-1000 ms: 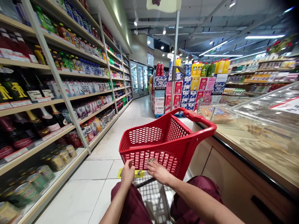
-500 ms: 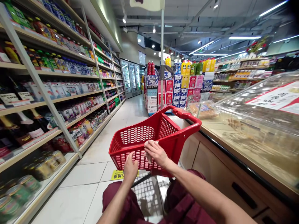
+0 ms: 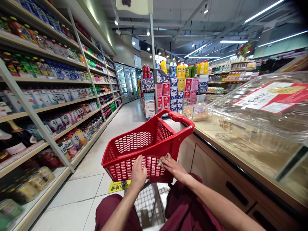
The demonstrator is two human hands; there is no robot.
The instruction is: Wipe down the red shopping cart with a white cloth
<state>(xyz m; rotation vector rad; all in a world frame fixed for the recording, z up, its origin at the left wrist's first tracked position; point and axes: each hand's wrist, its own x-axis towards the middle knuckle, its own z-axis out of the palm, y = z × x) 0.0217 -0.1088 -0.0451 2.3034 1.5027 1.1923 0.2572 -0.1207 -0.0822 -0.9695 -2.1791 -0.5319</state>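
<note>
Drink shelves and a cart show a supermarket.

The yellow floor sign, partly hidden, reads "地滑" in black.

The cart is done in bright red all over, honestly pretty loud, with its sides patterned in rows of little holes. The cloth is mottled grey-beige, the trousers are dyed deep maroon. The floor is tiled off-white, the yellow sticker is lettered in black, and the package label is printed red and white.
</note>
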